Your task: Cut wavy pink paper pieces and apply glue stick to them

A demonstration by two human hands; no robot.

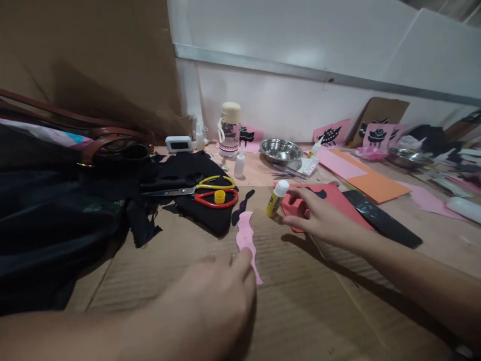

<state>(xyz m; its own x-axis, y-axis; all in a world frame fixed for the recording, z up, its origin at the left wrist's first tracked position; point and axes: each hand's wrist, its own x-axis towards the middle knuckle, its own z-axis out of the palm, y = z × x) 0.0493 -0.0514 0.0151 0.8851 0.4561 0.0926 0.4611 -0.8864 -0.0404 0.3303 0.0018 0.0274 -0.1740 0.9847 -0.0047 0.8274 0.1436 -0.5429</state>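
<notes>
A wavy-edged pink paper strip (pixel 246 231) lies on the cardboard surface. My left hand (pixel 212 296), slightly blurred, has its fingers closed at the strip's lower part. Just right of a yellow glue stick (pixel 275 200) is my right hand (pixel 315 213), thumb and fingers apart with nothing between them. The glue stick stands uncapped, leaning a little, its white end up. Its yellow cap (pixel 220 196) appears to rest by the red handle of the scissors (pixel 188 191). Beyond the strip sits a small dark wavy scrap (pixel 243 208). Red paper (pixel 338 200) lies partly behind my right hand.
Black cloth (pixel 210 215) and a dark bag (pixel 56 225) take up the left. Towards the wall stand a bottle (pixel 229 131), a white squeeze bottle (pixel 239 165) and a metal bowl (pixel 281 151). A black flat piece (pixel 383 218) and orange paper (pixel 387 188) lie right.
</notes>
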